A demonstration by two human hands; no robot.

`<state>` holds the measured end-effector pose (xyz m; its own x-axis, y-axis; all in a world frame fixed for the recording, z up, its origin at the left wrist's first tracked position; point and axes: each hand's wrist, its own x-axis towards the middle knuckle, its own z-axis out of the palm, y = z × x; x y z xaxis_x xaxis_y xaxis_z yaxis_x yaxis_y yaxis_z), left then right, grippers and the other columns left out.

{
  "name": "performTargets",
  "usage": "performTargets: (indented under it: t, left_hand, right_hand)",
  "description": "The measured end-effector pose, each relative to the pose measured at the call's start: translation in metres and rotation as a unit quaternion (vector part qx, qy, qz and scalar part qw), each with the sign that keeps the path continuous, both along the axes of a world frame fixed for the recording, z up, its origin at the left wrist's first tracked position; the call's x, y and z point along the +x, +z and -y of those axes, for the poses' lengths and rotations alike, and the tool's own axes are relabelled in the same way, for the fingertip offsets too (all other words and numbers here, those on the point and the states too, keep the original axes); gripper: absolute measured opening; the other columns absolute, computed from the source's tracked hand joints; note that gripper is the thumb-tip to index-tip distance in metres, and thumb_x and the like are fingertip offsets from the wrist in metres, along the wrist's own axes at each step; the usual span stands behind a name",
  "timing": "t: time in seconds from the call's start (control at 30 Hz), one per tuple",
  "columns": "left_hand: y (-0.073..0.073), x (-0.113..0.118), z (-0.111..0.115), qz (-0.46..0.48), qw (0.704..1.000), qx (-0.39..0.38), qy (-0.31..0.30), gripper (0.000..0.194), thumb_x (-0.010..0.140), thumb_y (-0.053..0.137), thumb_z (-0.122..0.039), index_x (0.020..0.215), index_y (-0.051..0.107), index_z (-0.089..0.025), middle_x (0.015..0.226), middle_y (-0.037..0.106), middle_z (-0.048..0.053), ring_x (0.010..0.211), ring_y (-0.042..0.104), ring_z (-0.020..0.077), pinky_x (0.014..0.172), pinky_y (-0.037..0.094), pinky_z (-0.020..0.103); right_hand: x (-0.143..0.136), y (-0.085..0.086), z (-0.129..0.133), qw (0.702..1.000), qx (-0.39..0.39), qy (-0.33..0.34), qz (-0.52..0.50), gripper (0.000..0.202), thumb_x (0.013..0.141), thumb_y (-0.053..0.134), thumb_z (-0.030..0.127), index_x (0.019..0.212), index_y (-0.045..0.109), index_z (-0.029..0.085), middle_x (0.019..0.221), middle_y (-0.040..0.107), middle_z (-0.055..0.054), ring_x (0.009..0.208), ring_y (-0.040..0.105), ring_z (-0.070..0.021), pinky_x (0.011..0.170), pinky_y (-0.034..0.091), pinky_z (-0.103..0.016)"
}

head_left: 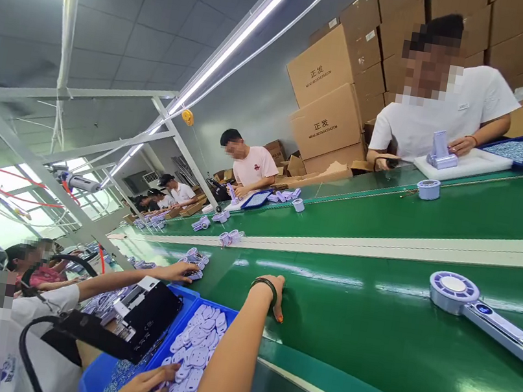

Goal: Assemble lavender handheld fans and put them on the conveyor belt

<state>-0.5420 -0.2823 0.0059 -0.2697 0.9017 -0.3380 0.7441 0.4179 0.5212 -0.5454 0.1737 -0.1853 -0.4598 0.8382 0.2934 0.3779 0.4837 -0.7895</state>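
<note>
My left hand reaches in from the bottom edge, its fingers apart and their tips touching flat lavender plastic covers heaped in a blue tray. Nothing is visibly gripped there. My right arm stretches over that tray, a dark bracelet at the wrist. At its end, my right hand rests on the green conveyor belt. One finger with an orange tip points down; the other fingers are largely hidden, and no held thing shows. Further right on the belt lies a lavender handheld fan.
To the left, a co-worker's arm reaches to lavender fan parts on the belt. A black device on an arm hangs over the blue tray. Across the belt, people work beside trays and stacked cartons. A white divider runs lengthwise.
</note>
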Motion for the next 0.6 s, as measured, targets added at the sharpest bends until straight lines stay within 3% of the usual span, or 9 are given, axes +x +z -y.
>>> performTargets:
  t: [0.1, 0.23, 0.33, 0.43, 0.6]
  left_hand:
    - [-0.007, -0.015, 0.008, 0.159, 0.983, 0.006, 0.096, 0.061, 0.076, 0.048, -0.088, 0.132, 0.031, -0.07, 0.154, 0.035, -0.024, 0.141, 0.044, 0.015, 0.114, 0.041, 0.053]
    - [0.003, -0.004, -0.004, 0.139, 0.984, -0.019, 0.106, 0.083, 0.065, 0.046, -0.098, 0.138, 0.029, -0.063, 0.157, 0.034, -0.017, 0.138, 0.048, 0.0172, 0.112, 0.042, 0.054]
    - [0.02, 0.018, -0.021, 0.069, 0.992, -0.036, 0.096, 0.086, 0.071, 0.029, -0.1, 0.143, 0.032, -0.054, 0.152, 0.044, -0.008, 0.138, 0.048, 0.0202, 0.108, 0.044, 0.055]
    - [0.036, 0.036, -0.031, 0.037, 0.993, -0.039, 0.103, 0.082, 0.083, 0.016, -0.09, 0.143, 0.043, -0.041, 0.142, 0.056, -0.002, 0.134, 0.052, 0.0236, 0.096, 0.048, 0.052]
    - [0.053, 0.049, -0.028, 0.04, 0.991, -0.046, 0.117, 0.07, 0.093, 0.013, -0.079, 0.133, 0.053, -0.038, 0.12, 0.068, 0.001, 0.102, 0.069, 0.0174, 0.077, 0.059, 0.035]
  right_hand:
    - [0.008, -0.004, -0.006, 0.996, 0.01, 0.063, 0.063, 0.079, 0.056, 0.087, 0.061, 0.063, 0.018, 0.024, 0.073, 0.015, 0.014, 0.044, 0.031, -0.0038, 0.051, 0.028, -0.021]
    - [0.02, -0.003, -0.015, 0.986, 0.024, 0.121, 0.109, 0.079, 0.058, 0.083, 0.066, 0.062, 0.016, 0.024, 0.073, 0.016, 0.014, 0.043, 0.03, -0.0037, 0.05, 0.029, -0.02]
    - [0.027, 0.001, -0.018, 0.982, 0.021, 0.141, 0.126, 0.078, 0.055, 0.084, 0.064, 0.061, 0.017, 0.025, 0.073, 0.017, 0.014, 0.044, 0.03, -0.004, 0.049, 0.028, -0.021]
    - [0.033, 0.003, -0.019, 0.98, 0.013, 0.149, 0.135, 0.076, 0.05, 0.088, 0.059, 0.06, 0.021, 0.025, 0.074, 0.018, 0.014, 0.044, 0.03, -0.0046, 0.049, 0.027, -0.023]
    - [0.043, 0.006, -0.019, 0.98, 0.004, 0.149, 0.135, 0.07, 0.057, 0.084, 0.056, 0.06, 0.022, 0.023, 0.074, 0.019, 0.013, 0.046, 0.027, -0.0056, 0.051, 0.028, -0.024]
